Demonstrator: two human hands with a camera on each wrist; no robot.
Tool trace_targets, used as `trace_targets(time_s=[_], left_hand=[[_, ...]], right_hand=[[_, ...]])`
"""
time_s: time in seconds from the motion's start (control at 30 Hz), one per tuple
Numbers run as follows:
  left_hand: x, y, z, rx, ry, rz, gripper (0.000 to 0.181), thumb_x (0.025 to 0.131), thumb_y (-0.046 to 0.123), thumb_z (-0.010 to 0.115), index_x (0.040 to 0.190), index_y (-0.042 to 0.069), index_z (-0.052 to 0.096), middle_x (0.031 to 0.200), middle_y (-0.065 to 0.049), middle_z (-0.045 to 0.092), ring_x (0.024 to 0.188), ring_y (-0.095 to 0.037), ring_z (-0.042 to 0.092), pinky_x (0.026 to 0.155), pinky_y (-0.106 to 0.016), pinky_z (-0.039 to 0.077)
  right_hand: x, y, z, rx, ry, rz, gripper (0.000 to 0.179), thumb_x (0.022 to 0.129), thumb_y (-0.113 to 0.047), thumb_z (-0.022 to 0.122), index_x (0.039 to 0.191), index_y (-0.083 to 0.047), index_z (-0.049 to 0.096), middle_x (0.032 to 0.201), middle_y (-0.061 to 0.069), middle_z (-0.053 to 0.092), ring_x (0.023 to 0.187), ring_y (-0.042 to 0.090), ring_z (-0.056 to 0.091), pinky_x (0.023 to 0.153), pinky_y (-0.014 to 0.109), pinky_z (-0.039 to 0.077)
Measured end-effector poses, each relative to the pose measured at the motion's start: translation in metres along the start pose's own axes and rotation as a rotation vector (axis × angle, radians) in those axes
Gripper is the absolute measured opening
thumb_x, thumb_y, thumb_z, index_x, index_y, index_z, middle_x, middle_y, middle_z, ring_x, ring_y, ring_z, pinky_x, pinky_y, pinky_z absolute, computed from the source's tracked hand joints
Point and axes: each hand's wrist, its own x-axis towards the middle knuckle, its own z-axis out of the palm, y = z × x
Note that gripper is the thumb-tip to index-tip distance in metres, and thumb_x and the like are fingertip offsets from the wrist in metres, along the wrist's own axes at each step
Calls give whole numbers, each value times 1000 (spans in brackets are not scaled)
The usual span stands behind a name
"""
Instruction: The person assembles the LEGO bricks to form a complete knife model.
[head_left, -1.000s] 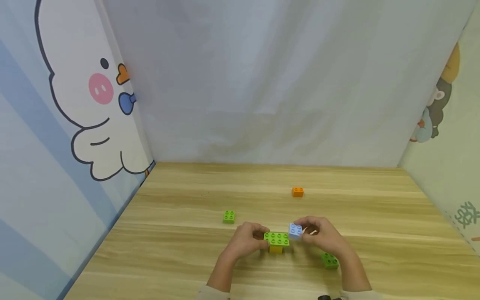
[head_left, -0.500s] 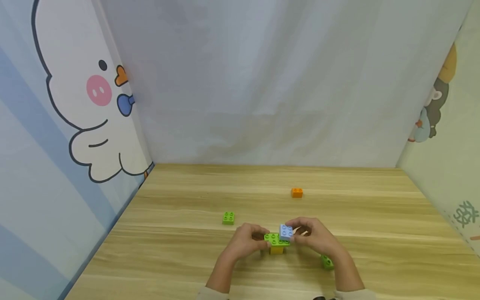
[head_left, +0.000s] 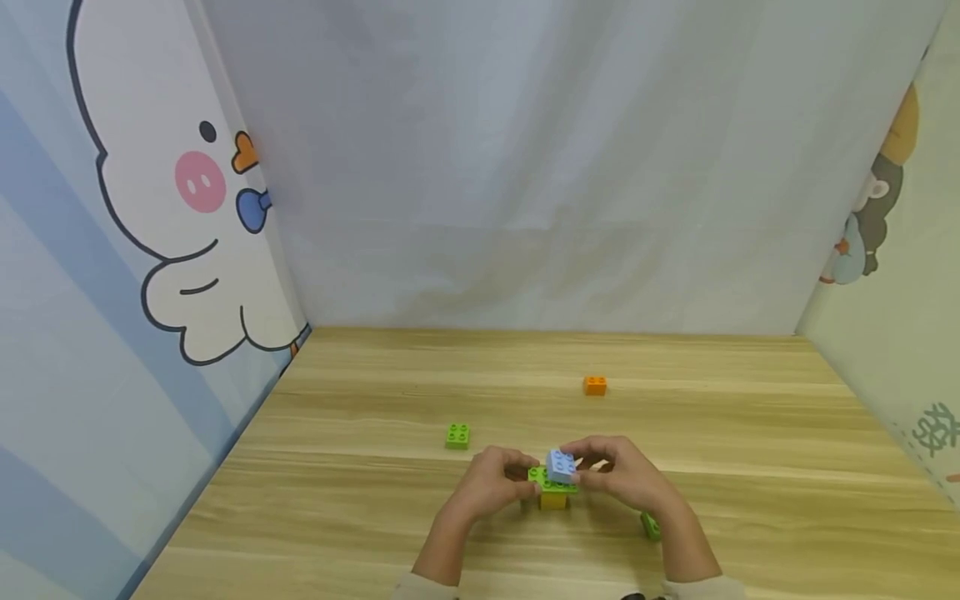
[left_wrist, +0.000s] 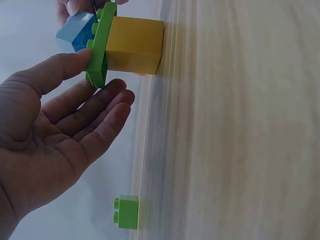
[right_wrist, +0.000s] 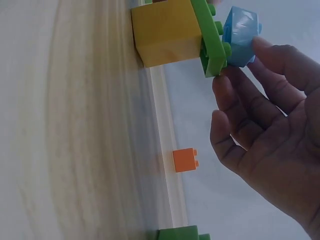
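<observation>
A flat green plate brick [head_left: 537,476] sits on top of a yellow block [head_left: 553,501] that stands on the table. My left hand [head_left: 491,485] pinches the plate's left end between thumb and fingers, as the left wrist view shows. In my right hand [head_left: 621,475] is a light blue brick [head_left: 560,467], pinched between thumb and fingers. It is tilted close over the plate's studs, towards the right half. In the right wrist view the blue brick [right_wrist: 242,37] overlaps the plate's studs, and the lower fingers are spread beneath it.
A small green brick [head_left: 457,436] lies to the left, beyond my left hand. An orange brick [head_left: 596,386] is farther back. Another green brick [head_left: 650,526] is partly hidden by my right wrist. A curtain [head_left: 555,208] closes off the table's [head_left: 360,517] far edge.
My right hand has moved left with the blue brick, from beside the green plate to over it. My left hand has stayed in place on the plate.
</observation>
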Motion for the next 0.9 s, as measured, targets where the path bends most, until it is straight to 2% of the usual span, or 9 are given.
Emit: trace_targets(time_s=[0.43,0.9], left_hand=[[2,-1,2,13,0,-9,30,76,6,75,105,1,68,92,-3,66,84,-18,61,75,-35,51],[3,2,3,39,0,4,32,75,5,77,105,1,68,91,-2,66,82,-16,60,73,-34,50]], right_hand=[[1,-2,3,-1,-30,3,30,84,-6,67,113,1,64,108,12,62,85,23,55,66,32,49],[4,-8,5,-88,-41,-14,29,80,-8,70,109,-4,68,103,7,64,82,22,54,67,31,49]])
